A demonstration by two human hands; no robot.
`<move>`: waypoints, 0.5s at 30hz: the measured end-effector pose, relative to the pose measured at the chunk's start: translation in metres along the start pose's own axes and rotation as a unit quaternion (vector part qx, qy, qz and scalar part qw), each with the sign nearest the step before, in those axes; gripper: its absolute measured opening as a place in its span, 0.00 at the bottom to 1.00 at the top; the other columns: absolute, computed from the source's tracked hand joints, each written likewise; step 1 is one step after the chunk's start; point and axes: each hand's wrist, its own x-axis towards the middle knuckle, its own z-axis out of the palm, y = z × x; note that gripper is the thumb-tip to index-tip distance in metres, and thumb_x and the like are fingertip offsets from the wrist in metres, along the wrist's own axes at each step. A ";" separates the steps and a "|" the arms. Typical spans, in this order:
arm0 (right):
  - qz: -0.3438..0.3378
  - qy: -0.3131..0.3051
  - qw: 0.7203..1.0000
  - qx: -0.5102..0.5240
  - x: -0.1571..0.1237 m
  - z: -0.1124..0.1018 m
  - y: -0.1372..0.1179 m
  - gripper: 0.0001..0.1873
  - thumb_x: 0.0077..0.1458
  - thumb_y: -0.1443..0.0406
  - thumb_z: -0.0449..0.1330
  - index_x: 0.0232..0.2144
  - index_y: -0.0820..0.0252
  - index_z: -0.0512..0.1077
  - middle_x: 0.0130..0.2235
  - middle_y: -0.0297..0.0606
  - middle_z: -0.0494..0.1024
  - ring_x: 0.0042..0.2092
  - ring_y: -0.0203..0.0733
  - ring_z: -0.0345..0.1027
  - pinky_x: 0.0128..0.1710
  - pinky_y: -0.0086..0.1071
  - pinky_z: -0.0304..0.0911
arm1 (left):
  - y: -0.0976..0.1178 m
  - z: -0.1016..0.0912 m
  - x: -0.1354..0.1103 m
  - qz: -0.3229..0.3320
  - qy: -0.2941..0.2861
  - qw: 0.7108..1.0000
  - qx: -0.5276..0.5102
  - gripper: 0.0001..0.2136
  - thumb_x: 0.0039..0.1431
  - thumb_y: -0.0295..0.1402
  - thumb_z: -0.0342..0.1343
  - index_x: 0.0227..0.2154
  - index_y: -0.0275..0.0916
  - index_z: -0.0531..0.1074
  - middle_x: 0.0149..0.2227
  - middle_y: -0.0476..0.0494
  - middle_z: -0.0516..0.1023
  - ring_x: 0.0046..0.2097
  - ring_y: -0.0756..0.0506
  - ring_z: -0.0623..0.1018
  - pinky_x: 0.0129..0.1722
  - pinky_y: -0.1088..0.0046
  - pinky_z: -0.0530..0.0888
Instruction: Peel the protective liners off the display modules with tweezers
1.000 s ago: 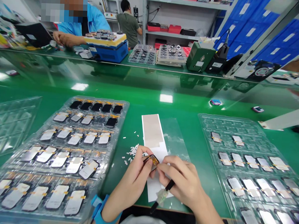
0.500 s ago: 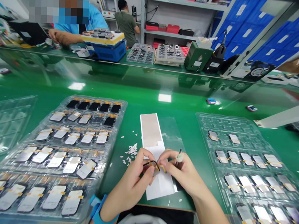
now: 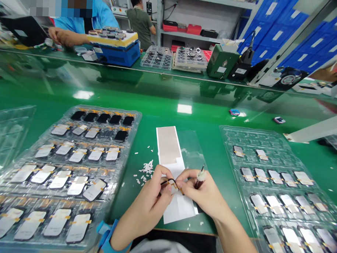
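Observation:
My left hand (image 3: 148,201) is closed on a small dark screen part (image 3: 168,183) with an orange flex strip, held just above a white paper strip (image 3: 172,167) on the green table. My right hand (image 3: 203,192) pinches the same part at its orange strip and also keeps a thin black tool (image 3: 200,176) with a pale tip pointing up between its fingers. A blue band (image 3: 106,237) circles my left wrist. Small white scraps (image 3: 146,170) lie left of the paper.
A clear tray (image 3: 73,167) of several screen parts lies at the left, another clear tray (image 3: 279,182) at the right. An empty clear tray (image 3: 8,132) is far left. Across the table sit a blue box (image 3: 116,51), a green device (image 3: 222,62) and another person's arm (image 3: 63,36).
The black tool in my right hand swung from pointing down toward me to pointing up. Both hands stayed together on the small part, which now shows edge-on.

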 end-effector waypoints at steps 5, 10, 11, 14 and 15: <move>-0.001 0.009 1.000 -0.015 0.001 -0.001 0.000 0.11 0.50 0.58 0.64 0.25 0.62 0.76 0.15 0.21 0.51 0.19 0.28 0.39 0.19 0.28 0.36 | 0.000 0.000 0.000 -0.011 0.009 0.999 0.032 0.01 0.72 0.35 0.42 0.42 0.46 0.56 0.26 0.57 0.60 0.26 0.49 0.61 0.27 0.72 0.58; -0.003 0.006 1.000 -0.014 0.001 -0.002 0.001 0.13 0.51 0.57 0.65 0.25 0.61 0.76 0.15 0.20 0.50 0.19 0.28 0.38 0.19 0.29 0.35 | 0.002 -0.001 -0.001 -0.014 0.008 0.999 0.031 0.01 0.72 0.35 0.42 0.42 0.46 0.55 0.27 0.57 0.60 0.27 0.49 0.62 0.28 0.72 0.59; -0.003 0.004 1.000 -0.013 0.001 -0.002 0.001 0.13 0.52 0.57 0.65 0.25 0.61 0.76 0.15 0.20 0.49 0.19 0.28 0.38 0.19 0.29 0.35 | 0.002 -0.001 -0.001 -0.012 0.006 0.999 0.032 0.01 0.73 0.35 0.42 0.42 0.46 0.55 0.27 0.57 0.60 0.27 0.48 0.62 0.28 0.72 0.59; -0.005 0.001 1.000 -0.009 0.001 -0.002 0.001 0.12 0.51 0.58 0.65 0.25 0.61 0.76 0.15 0.19 0.48 0.19 0.28 0.36 0.19 0.29 0.34 | 0.002 -0.001 0.001 -0.012 -0.002 1.000 0.027 0.02 0.73 0.36 0.42 0.43 0.46 0.55 0.27 0.57 0.62 0.28 0.48 0.63 0.29 0.71 0.60; -0.006 0.001 1.000 -0.008 0.001 -0.002 0.000 0.12 0.51 0.58 0.65 0.25 0.61 0.75 0.15 0.19 0.48 0.19 0.28 0.36 0.19 0.29 0.34 | 0.002 -0.001 0.001 -0.014 -0.005 1.000 0.021 0.02 0.73 0.35 0.41 0.43 0.46 0.55 0.27 0.56 0.63 0.28 0.48 0.64 0.30 0.71 0.60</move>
